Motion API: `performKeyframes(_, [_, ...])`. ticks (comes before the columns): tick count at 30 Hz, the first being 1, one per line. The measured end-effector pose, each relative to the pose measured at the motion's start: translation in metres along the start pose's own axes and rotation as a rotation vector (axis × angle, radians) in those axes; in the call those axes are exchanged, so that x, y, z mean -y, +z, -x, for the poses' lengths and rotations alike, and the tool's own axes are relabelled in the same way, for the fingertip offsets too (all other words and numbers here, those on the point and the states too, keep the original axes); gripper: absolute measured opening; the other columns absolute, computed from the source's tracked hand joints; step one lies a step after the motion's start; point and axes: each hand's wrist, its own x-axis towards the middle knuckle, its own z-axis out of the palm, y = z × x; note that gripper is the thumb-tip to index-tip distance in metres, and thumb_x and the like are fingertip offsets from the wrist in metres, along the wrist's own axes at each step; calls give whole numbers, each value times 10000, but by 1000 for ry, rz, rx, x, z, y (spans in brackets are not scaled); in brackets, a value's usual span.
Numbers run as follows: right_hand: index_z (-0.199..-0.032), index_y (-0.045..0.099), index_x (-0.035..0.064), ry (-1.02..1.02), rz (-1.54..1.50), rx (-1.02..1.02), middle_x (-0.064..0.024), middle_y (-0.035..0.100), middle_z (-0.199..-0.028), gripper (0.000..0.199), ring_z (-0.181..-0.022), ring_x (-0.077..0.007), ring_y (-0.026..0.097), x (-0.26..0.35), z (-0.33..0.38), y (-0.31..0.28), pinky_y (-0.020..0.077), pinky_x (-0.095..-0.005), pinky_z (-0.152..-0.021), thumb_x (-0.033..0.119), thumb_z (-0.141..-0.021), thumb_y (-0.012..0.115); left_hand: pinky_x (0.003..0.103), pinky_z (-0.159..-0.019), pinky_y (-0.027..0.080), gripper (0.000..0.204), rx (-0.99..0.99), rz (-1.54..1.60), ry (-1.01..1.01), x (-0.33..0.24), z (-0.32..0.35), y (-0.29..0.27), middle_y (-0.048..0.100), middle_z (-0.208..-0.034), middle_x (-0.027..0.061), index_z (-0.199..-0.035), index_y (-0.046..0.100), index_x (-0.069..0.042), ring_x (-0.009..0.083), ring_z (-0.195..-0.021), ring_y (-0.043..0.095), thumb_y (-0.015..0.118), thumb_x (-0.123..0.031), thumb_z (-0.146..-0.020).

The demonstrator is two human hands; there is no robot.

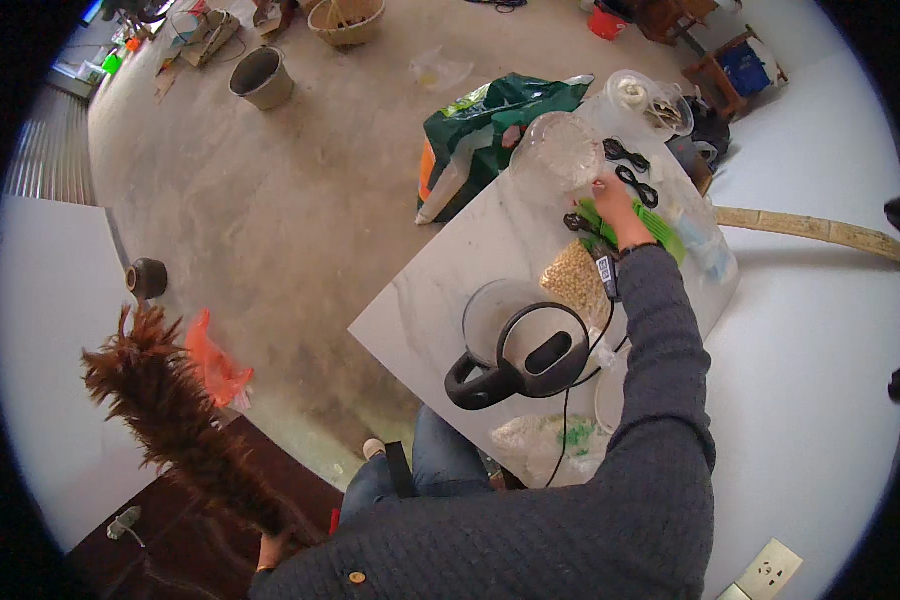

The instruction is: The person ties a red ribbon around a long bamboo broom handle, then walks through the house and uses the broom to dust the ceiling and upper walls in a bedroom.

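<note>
In my left hand, at the lower left, is the handle end of a brown feather duster, its plume pointing away to the upper left. My right hand reaches over the marble-patterned table, fingers closed at the rim of a clear round plastic container. Under and beside that hand lie a bright green plastic thing and a black plug. Closer to me are a bag of pale beans, a power strip and a clear kettle with a black handle and lid.
A green bag stands past the table. Coiled black cables and a tub of pale items sit at its far end. A bamboo pole leans right. Buckets and an orange plastic bag are on the floor.
</note>
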Motion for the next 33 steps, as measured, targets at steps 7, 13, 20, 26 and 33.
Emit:
performKeyframes(7, [-1048, 622, -5, 194, -861, -357, -47, 637, -966, 218, -724, -109, 534, 64, 52, -130, 434, -230, -630, -11, -840, 555, 442, -924, 418, 449, -62, -130, 309, 8, -23, 0, 614, -1080, 144, -1045, 626, -141, 389, -1100, 521, 756, -231, -624])
performKeyframes(13, [-1120, 591, -11, 17, -1372, -65, -80, 623, -1003, 328, -652, -98, 504, 212, 147, -231, 410, -222, -582, -113, -829, 480, 434, -907, 426, 439, -226, 65, 407, -23, -22, -12, 612, -1057, 161, -1045, 603, -89, 397, -1075, 529, 731, -187, -637])
performKeyframes(20, [-1078, 601, 5, -27, -1630, 606, -101, 626, -998, 298, -617, -108, 502, 404, 287, -159, 417, -217, -609, -91, -820, 488, 263, -605, 376, 241, -82, 1072, 431, -20, 39, -47, 507, -789, -11, -988, 578, -42, 109, -689, 451, 641, -119, -768])
performKeyframes(26, [-1022, 603, 24, 94, -1732, 1312, -95, 617, -962, 217, -788, -158, 563, 550, 443, -22, 446, -276, -734, -46, -834, 523, 267, -521, 357, 241, -61, 933, 670, -32, 97, -91, 507, -699, -19, -909, 595, -65, 97, -596, 457, 672, -279, -827])
performKeyframes(33, [-990, 587, 18, -33, -1589, 1358, -80, 622, -935, 165, -860, -176, 581, 616, 568, 11, 461, -339, -812, -33, -839, 547, 248, -613, 447, 197, 78, 1102, 858, 25, 136, -94, 590, -857, 19, -1000, 603, -30, 107, -693, 539, 633, -164, -859])
